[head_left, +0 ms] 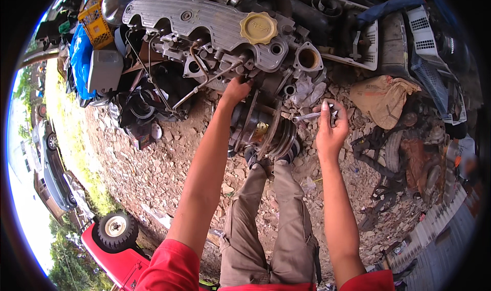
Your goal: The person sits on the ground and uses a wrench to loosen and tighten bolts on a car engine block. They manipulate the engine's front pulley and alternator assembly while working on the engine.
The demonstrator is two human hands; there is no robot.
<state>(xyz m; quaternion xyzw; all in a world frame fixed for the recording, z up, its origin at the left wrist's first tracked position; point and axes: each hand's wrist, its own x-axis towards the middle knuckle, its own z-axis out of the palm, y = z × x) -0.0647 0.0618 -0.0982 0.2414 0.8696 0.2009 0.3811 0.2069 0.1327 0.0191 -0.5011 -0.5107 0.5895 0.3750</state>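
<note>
In front of me stands a car engine (pixel 197 17) with a ribbed grey valve cover and a yellowish oil filler cap (pixel 259 28). My left hand (pixel 237 90) reaches in against its side, below the valve cover and beside a thin metal pipe (pixel 204 85). The fingertips of that hand are hidden among the engine parts. To the right, away from the engine, my right hand (pixel 331 127) is closed around a silver wrench (pixel 307 117), whose end points left. Between the two hands, low on the engine, sits a grooved pulley (pixel 280 137), close to my shoes.
Stony ground (pixel 169 178) lies around my feet. A tan sack (pixel 383 99) and a heap of dark hoses (pixel 383 155) are at the right, with white plastic crates (pixel 368 51) behind. A grey container (pixel 105 70) and yellow crate (pixel 96 22) stand far left. A red vehicle (pixel 110 258) is lower left.
</note>
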